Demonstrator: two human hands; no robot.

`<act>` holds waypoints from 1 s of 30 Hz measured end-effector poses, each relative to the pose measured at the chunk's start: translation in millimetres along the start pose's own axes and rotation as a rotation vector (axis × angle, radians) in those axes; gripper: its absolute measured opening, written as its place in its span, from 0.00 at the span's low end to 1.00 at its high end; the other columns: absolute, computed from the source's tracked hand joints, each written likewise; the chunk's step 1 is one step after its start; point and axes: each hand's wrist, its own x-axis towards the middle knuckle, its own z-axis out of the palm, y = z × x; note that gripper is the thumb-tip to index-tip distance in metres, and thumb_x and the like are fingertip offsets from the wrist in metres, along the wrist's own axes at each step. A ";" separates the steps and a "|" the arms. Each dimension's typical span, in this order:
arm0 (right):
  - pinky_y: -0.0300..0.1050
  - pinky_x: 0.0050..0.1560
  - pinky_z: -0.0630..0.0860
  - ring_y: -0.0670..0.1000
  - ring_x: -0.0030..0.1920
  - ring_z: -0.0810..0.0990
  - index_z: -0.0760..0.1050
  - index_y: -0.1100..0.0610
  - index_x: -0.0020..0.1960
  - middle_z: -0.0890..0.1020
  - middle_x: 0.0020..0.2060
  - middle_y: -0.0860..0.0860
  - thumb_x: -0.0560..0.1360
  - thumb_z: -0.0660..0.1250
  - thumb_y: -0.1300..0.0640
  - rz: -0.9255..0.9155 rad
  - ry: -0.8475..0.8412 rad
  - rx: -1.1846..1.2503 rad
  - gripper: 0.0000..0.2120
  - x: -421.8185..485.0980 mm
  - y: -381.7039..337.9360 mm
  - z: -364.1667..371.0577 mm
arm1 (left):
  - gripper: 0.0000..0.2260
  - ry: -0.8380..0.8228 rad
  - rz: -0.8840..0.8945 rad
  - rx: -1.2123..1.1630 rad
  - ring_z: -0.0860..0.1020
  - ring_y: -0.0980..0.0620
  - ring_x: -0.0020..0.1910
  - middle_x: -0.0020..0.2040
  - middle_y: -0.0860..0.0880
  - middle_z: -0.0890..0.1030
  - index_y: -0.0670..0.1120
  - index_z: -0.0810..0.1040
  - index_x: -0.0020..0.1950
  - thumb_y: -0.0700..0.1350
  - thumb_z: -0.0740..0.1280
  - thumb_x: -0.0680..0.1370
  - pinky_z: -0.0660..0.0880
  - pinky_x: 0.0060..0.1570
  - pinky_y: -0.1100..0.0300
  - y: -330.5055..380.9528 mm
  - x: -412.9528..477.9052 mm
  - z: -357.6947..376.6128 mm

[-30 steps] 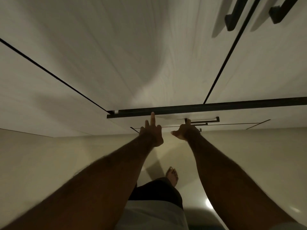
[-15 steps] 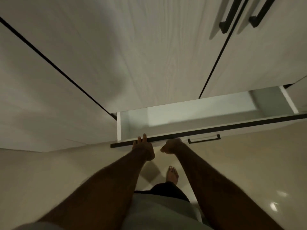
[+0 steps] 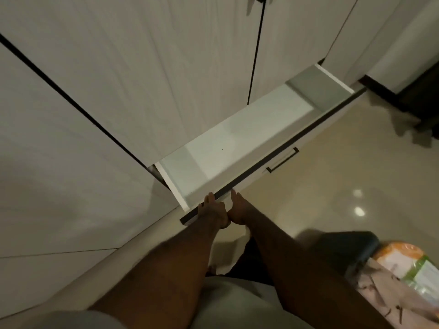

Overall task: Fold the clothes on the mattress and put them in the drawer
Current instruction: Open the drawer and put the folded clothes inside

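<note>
The drawer (image 3: 240, 141) at the foot of the pale wardrobe stands pulled out, and its white inside holds nothing. A dark strip runs along the top of the drawer front (image 3: 280, 150), which also carries a thin black handle (image 3: 282, 160). Both hands are at the left end of that front and touch each other. My left hand (image 3: 213, 212) has its fingers hooked over the dark top edge. My right hand (image 3: 238, 210) lies beside it with fingers straight, the tips at the front just below the edge. No clothes are in either hand.
Tall wardrobe doors (image 3: 142, 67) rise above the drawer. Glossy tiled floor (image 3: 344, 186) spreads to the right. At the lower right lie a dark rounded object (image 3: 344, 248), an orange, white and green plastic pack (image 3: 408, 262) and pale patterned fabric (image 3: 384, 295). Dark furniture (image 3: 422, 103) stands at the far right.
The drawer went from closed to pulled well out. Both hands came back with its front and now sit together at its left end. The view swung right.
</note>
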 end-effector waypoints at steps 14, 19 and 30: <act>0.62 0.72 0.69 0.60 0.71 0.72 0.62 0.49 0.80 0.67 0.77 0.56 0.81 0.56 0.33 0.037 0.192 1.683 0.32 -81.9 59.3 65.1 | 0.34 -0.072 0.006 -0.538 0.64 0.41 0.75 0.79 0.42 0.61 0.37 0.63 0.79 0.59 0.64 0.81 0.67 0.72 0.43 18.5 -47.8 17.0; 0.62 0.71 0.69 0.61 0.72 0.71 0.67 0.48 0.78 0.69 0.76 0.56 0.79 0.54 0.29 0.062 0.264 1.766 0.34 -103.0 80.7 69.9 | 0.40 -0.109 -0.009 -0.651 0.62 0.39 0.78 0.80 0.40 0.61 0.37 0.58 0.80 0.63 0.65 0.80 0.64 0.74 0.41 33.6 -76.1 29.3; 0.63 0.70 0.71 0.60 0.67 0.76 0.74 0.47 0.72 0.76 0.70 0.56 0.78 0.54 0.28 0.030 0.399 1.958 0.32 -160.4 144.3 92.2 | 0.41 -0.182 0.026 -0.399 0.59 0.39 0.79 0.82 0.41 0.56 0.41 0.61 0.81 0.70 0.59 0.79 0.63 0.75 0.40 81.8 -107.3 78.7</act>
